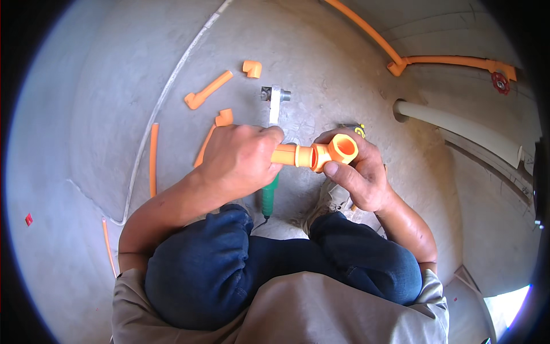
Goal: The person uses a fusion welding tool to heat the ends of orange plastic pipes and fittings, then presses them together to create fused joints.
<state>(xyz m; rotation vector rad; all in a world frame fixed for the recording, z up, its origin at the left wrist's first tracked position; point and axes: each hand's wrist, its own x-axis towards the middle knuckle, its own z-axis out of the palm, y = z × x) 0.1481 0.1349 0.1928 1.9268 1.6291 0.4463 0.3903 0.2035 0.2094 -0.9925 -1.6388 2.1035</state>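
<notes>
My left hand [243, 157] is closed around an orange plastic pipe [285, 154] with a raised ring near its end. In my right hand [364, 175], fingers and thumb grip an orange elbow fitting [333, 153], its open mouth facing up. Pipe end and elbow socket meet in line between the hands; how deep the pipe sits, I cannot tell. Below them on the floor lies a pipe welding tool with a green handle [268, 198] and a metal heating head [276, 94], partly hidden by my left hand.
Left of the tool lie a loose orange elbow [252, 69], a pipe with an elbow [208, 90] and a straight orange pipe [153, 160]. A tape measure [359, 131] is beyond my right hand. Orange piping with a red valve wheel [500, 83] and a pale pipe [458, 126] are at the right.
</notes>
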